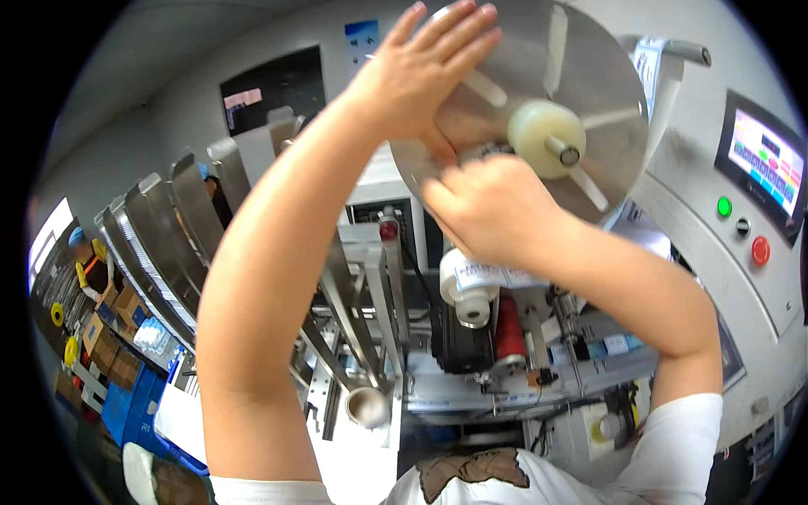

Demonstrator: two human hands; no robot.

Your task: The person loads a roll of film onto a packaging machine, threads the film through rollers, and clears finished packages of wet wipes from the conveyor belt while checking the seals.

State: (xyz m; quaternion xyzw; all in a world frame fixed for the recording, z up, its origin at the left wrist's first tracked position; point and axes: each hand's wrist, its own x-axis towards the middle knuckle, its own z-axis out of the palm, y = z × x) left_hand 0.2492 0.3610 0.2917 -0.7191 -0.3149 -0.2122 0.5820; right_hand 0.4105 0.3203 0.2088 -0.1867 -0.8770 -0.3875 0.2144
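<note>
Forearms (278,227) reach with both hands (497,206) (425,71) to a disc (606,84) (magazine (156,220) holding pale sheets (151,268)).

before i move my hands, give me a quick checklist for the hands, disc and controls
1. Left hand contact with metal disc: cannot tell; fingers spread over its edge.
2. Right hand grip: cannot tell; fingers curled, anything inside hidden.
3. White hub uncovered by either hand: ok.
4. Green button lit: ok.
5. Red button unobstructed: ok.
6. Screen on: ok.
</note>
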